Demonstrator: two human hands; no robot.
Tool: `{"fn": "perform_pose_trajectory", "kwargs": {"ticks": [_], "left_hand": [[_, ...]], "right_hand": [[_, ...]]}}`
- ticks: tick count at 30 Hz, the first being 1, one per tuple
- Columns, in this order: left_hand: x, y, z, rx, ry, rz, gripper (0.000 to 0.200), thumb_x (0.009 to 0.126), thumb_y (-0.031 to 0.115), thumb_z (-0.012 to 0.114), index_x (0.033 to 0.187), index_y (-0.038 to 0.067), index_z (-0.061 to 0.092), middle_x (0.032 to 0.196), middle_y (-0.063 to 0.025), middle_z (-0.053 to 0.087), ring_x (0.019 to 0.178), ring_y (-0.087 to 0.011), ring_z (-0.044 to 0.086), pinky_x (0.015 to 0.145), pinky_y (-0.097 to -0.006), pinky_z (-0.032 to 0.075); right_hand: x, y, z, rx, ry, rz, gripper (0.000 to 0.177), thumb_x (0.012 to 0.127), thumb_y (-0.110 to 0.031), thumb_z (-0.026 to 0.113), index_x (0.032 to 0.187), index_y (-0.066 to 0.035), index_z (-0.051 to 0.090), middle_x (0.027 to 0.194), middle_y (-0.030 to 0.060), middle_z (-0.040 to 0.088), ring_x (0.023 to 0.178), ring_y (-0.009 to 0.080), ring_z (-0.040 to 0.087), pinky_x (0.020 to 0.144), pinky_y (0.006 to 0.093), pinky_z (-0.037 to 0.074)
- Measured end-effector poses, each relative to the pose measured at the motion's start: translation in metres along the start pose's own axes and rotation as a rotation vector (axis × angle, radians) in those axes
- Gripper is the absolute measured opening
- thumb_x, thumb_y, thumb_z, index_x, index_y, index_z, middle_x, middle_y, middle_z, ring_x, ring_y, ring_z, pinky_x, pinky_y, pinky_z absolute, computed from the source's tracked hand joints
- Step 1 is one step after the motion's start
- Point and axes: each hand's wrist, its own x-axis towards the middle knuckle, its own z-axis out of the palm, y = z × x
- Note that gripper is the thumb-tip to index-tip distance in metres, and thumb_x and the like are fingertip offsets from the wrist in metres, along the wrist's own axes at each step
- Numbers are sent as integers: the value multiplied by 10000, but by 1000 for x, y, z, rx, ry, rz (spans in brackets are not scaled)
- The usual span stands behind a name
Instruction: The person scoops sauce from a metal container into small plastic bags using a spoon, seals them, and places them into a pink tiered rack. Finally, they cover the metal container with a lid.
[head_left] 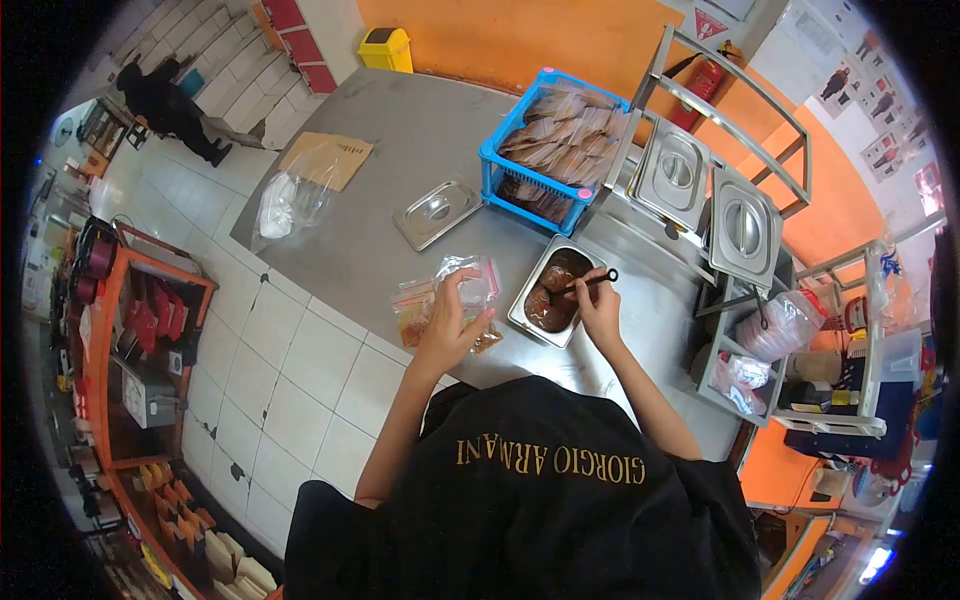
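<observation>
My right hand (600,310) is closed around a black-handled spoon (594,279), whose lower end dips into dark brown sauce (548,306); its head is hidden. The sauce sits in a rectangular steel pan (519,318) near the table's front edge. To the left, my left hand (447,332) has thumb and forefinger spread wide over small clear zip bags (478,268). One bag (412,318), partly behind the hand, has orange-brown contents. A steel pan lid (437,212) lies flat on the table behind the bags.
The steel table (400,120) carries a blue basket (490,160) full of filled bags, a brown paper sheet (340,157) and a plastic bag with white items (285,208). Lidded steel pans (672,170) stand right, beneath a metal frame (740,75). A person (170,105) stands far left.
</observation>
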Motion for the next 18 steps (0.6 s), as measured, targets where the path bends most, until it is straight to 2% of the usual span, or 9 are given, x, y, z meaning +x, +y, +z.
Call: {"fn": "perform_pose_trajectory", "kwargs": {"ticks": [2,4,8,18], "left_hand": [[0,1,0,24,1,9,535,831,211,610,1245,12,337,1195,-173,433,1159,-315,408,984,-387,311],[0,4,-1,10,14,15,560,830,211,612,1263,7,322,1188,-176,439,1148,-318,411,981,-391,312],[-1,-3,2,34,30,48,587,828,212,615,1281,2,306,1185,-178,442,1138,-322,411,979,-397,309],[-1,-5,5,43,9,23,624,838,262,610,1303,-7,292,1203,-199,421,1146,-340,392,991,-424,287]], "right_hand": [[-2,2,-1,109,63,-3,119,912,-83,502,935,30,473,818,158,631,687,169,654,599,269,518],[-3,9,-6,325,125,71,111,923,-80,484,948,23,450,837,148,628,687,198,654,627,272,532],[-12,22,-17,500,172,138,144,923,-100,499,965,14,423,848,159,615,721,213,650,673,292,549],[-26,26,-26,505,251,138,156,929,-150,504,964,-10,447,910,155,621,786,189,637,747,285,536]]}}
